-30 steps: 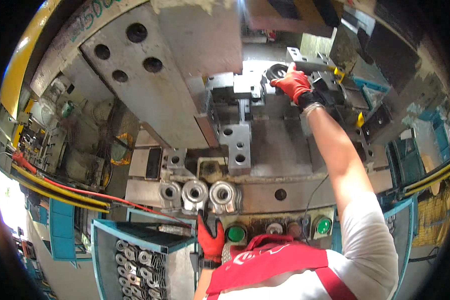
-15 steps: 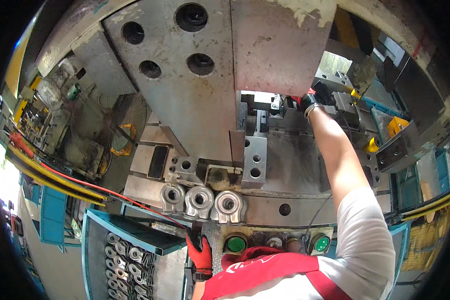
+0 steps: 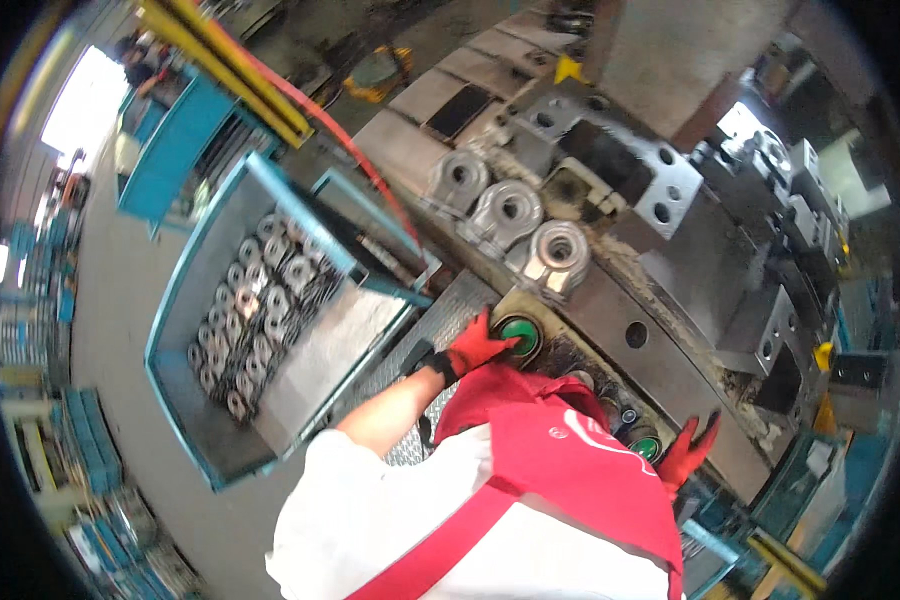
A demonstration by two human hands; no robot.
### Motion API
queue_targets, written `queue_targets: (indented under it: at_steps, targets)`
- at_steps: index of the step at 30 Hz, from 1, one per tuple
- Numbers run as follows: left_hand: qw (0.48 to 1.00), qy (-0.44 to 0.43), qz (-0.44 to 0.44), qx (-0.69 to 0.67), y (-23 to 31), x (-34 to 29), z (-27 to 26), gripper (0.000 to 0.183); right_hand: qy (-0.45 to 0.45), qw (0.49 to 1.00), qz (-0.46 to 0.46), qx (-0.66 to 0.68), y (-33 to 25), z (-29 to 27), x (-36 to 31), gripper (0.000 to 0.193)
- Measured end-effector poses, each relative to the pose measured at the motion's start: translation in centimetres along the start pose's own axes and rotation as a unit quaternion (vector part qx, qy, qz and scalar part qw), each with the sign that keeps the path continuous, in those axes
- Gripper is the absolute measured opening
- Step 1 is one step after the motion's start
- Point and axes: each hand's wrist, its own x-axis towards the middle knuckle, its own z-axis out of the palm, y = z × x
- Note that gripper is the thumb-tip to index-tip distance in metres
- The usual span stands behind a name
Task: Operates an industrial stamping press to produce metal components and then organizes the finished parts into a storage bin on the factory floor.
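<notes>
My left hand (image 3: 478, 347), in a red glove, has its fingers stretched out and reaches onto the left green push button (image 3: 518, 336) of the control panel. Beside the right green push button (image 3: 646, 447) is my right hand (image 3: 687, 455), also red-gloved, with fingers apart and nothing in it. Three metal ring-shaped forgings stand in a row on the press ledge: one at the far end (image 3: 459, 176), a middle one (image 3: 511, 206) and a near one (image 3: 560, 250). A shiny round metal part (image 3: 770, 152) shows, blurred, among the press tooling.
A blue metal bin (image 3: 202, 455) to my left holds several similar forgings (image 3: 260, 320) in a heap. The press bed (image 3: 690, 275) with its steel blocks (image 3: 660, 195) spreads ahead and right. A red hose (image 3: 340, 135) runs behind the bin, near yellow rails (image 3: 235, 65).
My right hand has come out of the press tooling, down to the right button. My left hand has moved from the red hose onto the left button. The view has turned toward the bin.
</notes>
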Motion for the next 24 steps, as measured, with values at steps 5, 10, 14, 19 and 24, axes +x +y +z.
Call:
queue_targets:
  at_steps: [5,10,14,19,24]
  targets:
    - [0.994,0.038,-0.086,0.050,2.8,-1.0,-0.1,0.099,-0.088,0.933,0.346,-0.039,20.4,1.7,-6.4,0.076]
    - [0.992,0.082,-0.090,0.028,3.6,-1.4,0.7,0.097,-0.122,0.960,0.250,0.024,24.1,2.7,-7.8,0.091]
    - [0.989,0.116,-0.089,0.029,2.4,-1.6,0.8,0.095,-0.192,0.952,0.239,0.011,17.4,2.6,-5.5,0.089]
    - [0.992,0.096,-0.083,0.024,3.4,-1.8,0.6,0.092,-0.053,0.988,0.145,0.016,19.4,2.9,-7.0,0.068]
    - [0.992,0.093,-0.079,0.042,3.2,-1.7,0.5,0.092,-0.217,0.943,0.248,0.043,18.5,2.0,-5.9,0.095]
